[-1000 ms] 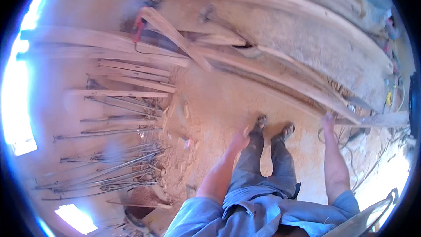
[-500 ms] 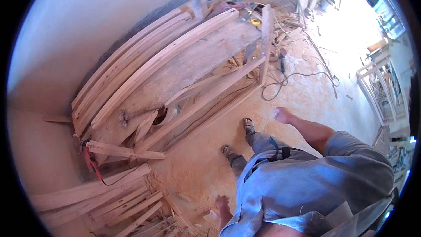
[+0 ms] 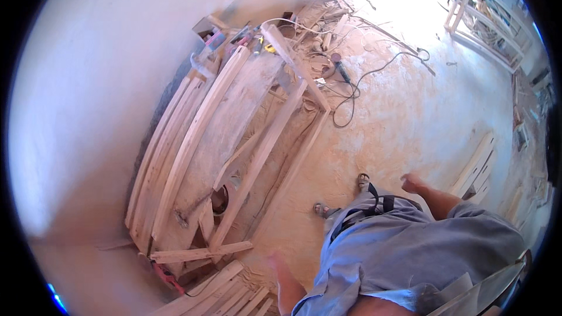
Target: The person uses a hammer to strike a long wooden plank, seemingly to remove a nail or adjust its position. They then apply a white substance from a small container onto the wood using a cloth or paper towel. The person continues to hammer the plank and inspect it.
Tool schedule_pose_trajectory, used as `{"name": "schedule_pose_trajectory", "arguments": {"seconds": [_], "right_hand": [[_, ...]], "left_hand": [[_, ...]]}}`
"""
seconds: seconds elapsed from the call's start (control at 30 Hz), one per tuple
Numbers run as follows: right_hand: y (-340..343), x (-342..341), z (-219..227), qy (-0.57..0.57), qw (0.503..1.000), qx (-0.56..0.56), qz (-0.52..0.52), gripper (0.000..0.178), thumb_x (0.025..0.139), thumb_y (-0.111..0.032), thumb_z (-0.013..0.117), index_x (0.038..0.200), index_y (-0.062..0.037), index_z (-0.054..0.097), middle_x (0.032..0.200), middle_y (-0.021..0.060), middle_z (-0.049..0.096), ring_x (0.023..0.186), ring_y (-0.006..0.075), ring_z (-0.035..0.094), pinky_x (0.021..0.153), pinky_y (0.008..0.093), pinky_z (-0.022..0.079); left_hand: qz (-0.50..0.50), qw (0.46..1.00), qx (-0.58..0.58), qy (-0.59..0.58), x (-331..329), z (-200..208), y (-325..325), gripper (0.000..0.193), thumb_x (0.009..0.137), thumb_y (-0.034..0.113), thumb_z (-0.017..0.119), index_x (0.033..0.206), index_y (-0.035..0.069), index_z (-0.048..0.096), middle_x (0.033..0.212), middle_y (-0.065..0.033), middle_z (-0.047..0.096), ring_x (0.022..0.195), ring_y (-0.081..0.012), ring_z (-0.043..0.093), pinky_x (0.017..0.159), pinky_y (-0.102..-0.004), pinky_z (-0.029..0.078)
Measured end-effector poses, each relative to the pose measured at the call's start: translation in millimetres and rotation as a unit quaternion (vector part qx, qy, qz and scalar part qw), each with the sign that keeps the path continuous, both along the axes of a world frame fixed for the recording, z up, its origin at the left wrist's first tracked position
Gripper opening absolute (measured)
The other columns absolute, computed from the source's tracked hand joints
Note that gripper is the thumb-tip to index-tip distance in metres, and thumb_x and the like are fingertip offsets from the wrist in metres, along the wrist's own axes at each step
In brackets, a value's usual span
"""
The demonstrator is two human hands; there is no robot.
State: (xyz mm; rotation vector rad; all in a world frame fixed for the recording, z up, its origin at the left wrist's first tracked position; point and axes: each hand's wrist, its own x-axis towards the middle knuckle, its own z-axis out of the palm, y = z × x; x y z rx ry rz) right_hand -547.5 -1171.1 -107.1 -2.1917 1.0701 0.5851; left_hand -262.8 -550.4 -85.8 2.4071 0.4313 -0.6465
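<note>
Left hand (image 3: 277, 263) hangs to the right of the short board (image 3: 202, 253).

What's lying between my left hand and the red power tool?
In the head view, wooden boards and some dusty floor lie between your left hand and the red power tool.

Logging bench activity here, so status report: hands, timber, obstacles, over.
Left hand blurred, right hand loosely curled; nothing seen held. Wooden planks nearest left hand. Dark cable looped on floor.
</note>
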Motion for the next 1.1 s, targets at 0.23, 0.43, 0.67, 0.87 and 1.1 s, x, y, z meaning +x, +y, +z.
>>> {"name": "schedule_pose_trajectory", "arguments": {"seconds": [0.23, 0.43, 0.67, 0.87, 1.1], "right_hand": [[-41.3, -109.1, -35.8, -0.047, 0.979, -0.001, -0.2, 0.037, 0.071, -0.012, 0.06, 0.105, -0.0034, 0.071, 0.112, 0.0253, 0.067, 0.11, 0.0402, 0.061, 0.096, 0.0448, 0.049], [-67.3, -148.1, -113.1, -0.156, 0.954, -0.136, -0.218, 0.043, 0.067, -0.008, 0.064, 0.108, 0.0023, 0.068, 0.098, 0.0245, 0.068, 0.079, 0.0366, 0.068, 0.073, 0.0414, 0.055], [-74.1, -125.5, -133.9, -0.166, 0.902, 0.06, -0.394, 0.042, 0.069, 0.0, 0.062, 0.111, 0.0029, 0.067, 0.082, 0.017, 0.066, 0.063, 0.0243, 0.063, 0.052, 0.0358, 0.046], [-61.7, -52.3, -54.3, -0.059, 0.904, 0.118, -0.406, 0.044, 0.062, -0.009, 0.072, 0.105, 0.0024, 0.072, 0.103, 0.0246, 0.07, 0.098, 0.0378, 0.068, 0.085, 0.0392, 0.054], [-106.2, -3.1, -27.8, -0.008, 0.921, 0.068, -0.383, 0.047, 0.068, -0.008, 0.07, 0.113, 0.0033, 0.067, 0.105, 0.0233, 0.069, 0.093, 0.0334, 0.07, 0.082, 0.0396, 0.056]], "left_hand": [[-0.196, 0.973, -0.018, 0.119, -72.6, 15.3, -159.6, 0.039, 0.086, 0.033, 0.058, 0.107, 0.002, 0.069, 0.106, -0.0234, 0.069, 0.096, -0.0413, 0.067, 0.08, -0.0517, 0.052], [-0.487, 0.857, 0.166, 0.02, 17.3, -11.8, -181.5, 0.032, 0.087, 0.025, 0.056, 0.108, 0.008, 0.072, 0.102, -0.0246, 0.07, 0.093, -0.0379, 0.069, 0.076, -0.0488, 0.054], [-0.019, 0.99, -0.125, -0.056, 158.0, 43.1, -294.2, 0.017, 0.089, 0.022, 0.054, 0.089, 0.011, 0.066, 0.087, -0.0121, 0.065, 0.082, -0.0296, 0.066, 0.07, -0.0421, 0.054], [0.179, 0.909, -0.376, -0.037, 324.1, 2.0, -283.0, 0.003, 0.094, 0.014, 0.053, 0.092, 0.015, 0.055, 0.073, -0.0056, 0.057, 0.055, -0.0216, 0.056, 0.043, -0.0329, 0.041], [0.156, 0.898, -0.347, -0.22, 573.4, 55.5, -369.4, 0.076, 0.079, 0.005, 0.07, 0.149, 0.004, 0.039, 0.101, -0.0142, 0.063, 0.09, -0.0199, 0.063, 0.073, -0.0348, 0.051]]}}
